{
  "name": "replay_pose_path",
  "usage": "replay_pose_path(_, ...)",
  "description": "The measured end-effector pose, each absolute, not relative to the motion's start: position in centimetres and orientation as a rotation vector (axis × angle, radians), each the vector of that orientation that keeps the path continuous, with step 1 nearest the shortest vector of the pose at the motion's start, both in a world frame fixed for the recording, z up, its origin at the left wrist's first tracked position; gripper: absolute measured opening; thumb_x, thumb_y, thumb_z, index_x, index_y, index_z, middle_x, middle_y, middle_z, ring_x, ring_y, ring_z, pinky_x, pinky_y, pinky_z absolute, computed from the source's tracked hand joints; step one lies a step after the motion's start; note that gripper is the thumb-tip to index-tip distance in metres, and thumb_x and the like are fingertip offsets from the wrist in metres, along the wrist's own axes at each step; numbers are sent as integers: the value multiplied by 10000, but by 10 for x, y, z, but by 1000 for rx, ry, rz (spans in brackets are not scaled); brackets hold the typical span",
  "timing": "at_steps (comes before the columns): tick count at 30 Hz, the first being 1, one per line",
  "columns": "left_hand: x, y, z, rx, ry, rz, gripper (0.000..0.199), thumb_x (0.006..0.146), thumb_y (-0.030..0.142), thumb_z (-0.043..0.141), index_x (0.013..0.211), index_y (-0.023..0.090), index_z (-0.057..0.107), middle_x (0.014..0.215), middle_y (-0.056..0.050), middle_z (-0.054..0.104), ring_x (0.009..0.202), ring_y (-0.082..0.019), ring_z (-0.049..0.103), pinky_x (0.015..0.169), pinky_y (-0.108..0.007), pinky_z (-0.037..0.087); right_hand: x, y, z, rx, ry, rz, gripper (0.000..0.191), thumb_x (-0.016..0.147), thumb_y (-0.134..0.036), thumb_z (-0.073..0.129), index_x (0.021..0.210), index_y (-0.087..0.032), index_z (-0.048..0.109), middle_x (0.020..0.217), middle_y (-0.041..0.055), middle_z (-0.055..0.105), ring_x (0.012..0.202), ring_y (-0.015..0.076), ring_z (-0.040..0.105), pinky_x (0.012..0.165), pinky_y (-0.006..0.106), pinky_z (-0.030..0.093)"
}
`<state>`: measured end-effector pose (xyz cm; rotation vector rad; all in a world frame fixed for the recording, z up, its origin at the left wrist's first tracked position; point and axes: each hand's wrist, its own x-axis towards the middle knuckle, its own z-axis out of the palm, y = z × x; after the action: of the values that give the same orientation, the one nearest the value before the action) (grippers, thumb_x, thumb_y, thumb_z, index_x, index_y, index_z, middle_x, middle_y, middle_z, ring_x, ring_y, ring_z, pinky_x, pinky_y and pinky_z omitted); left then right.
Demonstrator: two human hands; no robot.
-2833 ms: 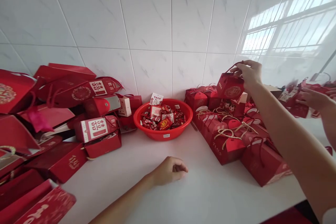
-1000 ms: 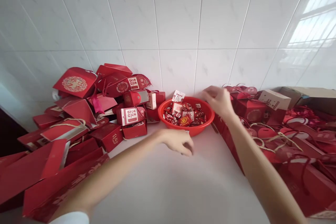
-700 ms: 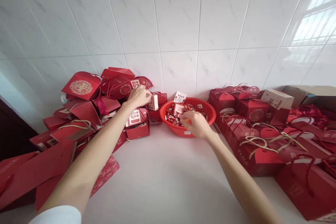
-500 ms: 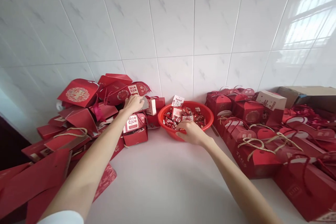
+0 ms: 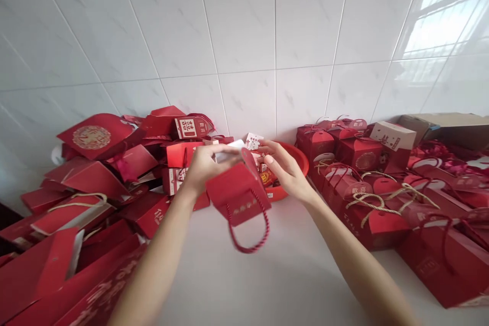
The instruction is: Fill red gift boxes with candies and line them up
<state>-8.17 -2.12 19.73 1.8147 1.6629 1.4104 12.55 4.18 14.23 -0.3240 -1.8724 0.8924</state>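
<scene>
Basin [image 5: 303, 157] partly behind R hand [image 5: 287, 172], boxes [image 5: 445, 260] L/R

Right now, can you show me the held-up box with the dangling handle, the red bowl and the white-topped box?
Held-up box with the dangling handle [image 5: 235, 191]: head view, on its red side panel.
Red bowl [image 5: 280, 193]: head view, on its outer front wall.
White-topped box [image 5: 390, 135]: head view, on its white upper part.

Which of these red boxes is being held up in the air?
The small one in the left hand, in front of the red bowl, its twisted rope handle hanging down; the other boxes sit in groups either side.
</scene>
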Motion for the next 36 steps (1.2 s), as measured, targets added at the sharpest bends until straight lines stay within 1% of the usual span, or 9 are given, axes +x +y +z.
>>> replay_pose_path(4, -72, -36, 188, 1957, 1376, 944, 488, 707, 275, 785, 1191, 241, 739, 1242, -56, 728, 1135, -309, 674, 924, -418, 555, 154, 22, 167, -269, -2145, 778, 310, 1007, -423, 506, 1225, -328, 705, 1336, 48, 629, 1369, 247, 485, 1095, 420, 452)
replay_pose_path(6, -72, -43, 184, 1985, 1295, 836, 569, 692, 215, 788, 1253, 276, 711, 1308, -35, 696, 1235, -318, 625, 995, -425, 532, 165, 15, 174, -295, -2298, 761, 264, 991, -406, 545, 1119, -325, 761, 1267, 46, 662, 1375, 252, 473, 1093, 414, 449)
replay_pose_path(11, -76, -51, 173, 2064, 1208, 602, 728, 676, 171, 822, 1358, 334, 628, 1439, -13, 609, 1369, -300, 524, 1107, -413, 453, 180, 17, 172, -502, -2626, 822, 264, 887, -346, 696, 1138, -308, 767, 1120, 44, 712, 1006, 218, 675, 866, 322, 538)
replay_pose_path(16, -80, -45, 167, 2140, 1217, 420, 771, 668, 217, 856, 1382, 352, 601, 1518, -11, 522, 1413, -295, 471, 1186, -416, 337, 182, 36, 159, -630, -2782, 915, 449, 773, -132, 698, 1184, -304, 745, 1024, 20, 757, 801, 186, 693, 639, 249, 515)
replay_pose_path(19, -86, -40, 165, 2093, 1167, 439, 785, 644, 172, 848, 1368, 362, 611, 1505, 6, 538, 1413, -292, 472, 1152, -388, 383, 178, 46, 155, -646, -2804, 1023, 372, 795, -128, 659, 1126, -265, 762, 948, 19, 766, 817, 183, 702, 671, 243, 517)
replay_pose_path(21, -91, -36, 163, 2025, 1156, 429, 793, 660, 169, 822, 1392, 363, 588, 1535, 4, 505, 1419, -294, 461, 1096, -366, 443, 176, 51, 154, -661, -2794, 1118, 298, 808, -237, 702, 1099, -240, 767, 930, 26, 765, 834, 190, 706, 698, 248, 522)
replay_pose_path(26, -108, -25, 152, 1873, 1173, 310, 856, 711, 154, 721, 1506, 325, 451, 1586, -59, 434, 1315, -282, 564, 1010, -351, 502, 177, 65, 148, -696, -2732, 1383, 441, 727, -464, 796, 1062, -179, 759, 914, 45, 748, 834, 198, 692, 723, 260, 517)
replay_pose_path(31, -118, -6, 128, 1841, 1096, 121, 1021, 647, 265, 853, 1549, 230, 376, 1358, -112, 636, 1187, -270, 626, 972, -330, 501, 177, 76, 135, -602, -2750, 1680, 528, 664, -439, 835, 1089, -150, 712, 927, 54, 705, 831, 189, 657, 720, 273, 505)
replay_pose_path(36, -106, -1, 120, 1811, 997, 17, 1046, 591, 366, 915, 1512, 270, 427, 1274, -67, 687, 1109, -290, 664, 835, -297, 530, 172, 77, 128, -672, -2838, 1508, 463, 653, -291, 814, 1082, -173, 684, 879, 26, 679, 795, 178, 627, 665, 261, 478)
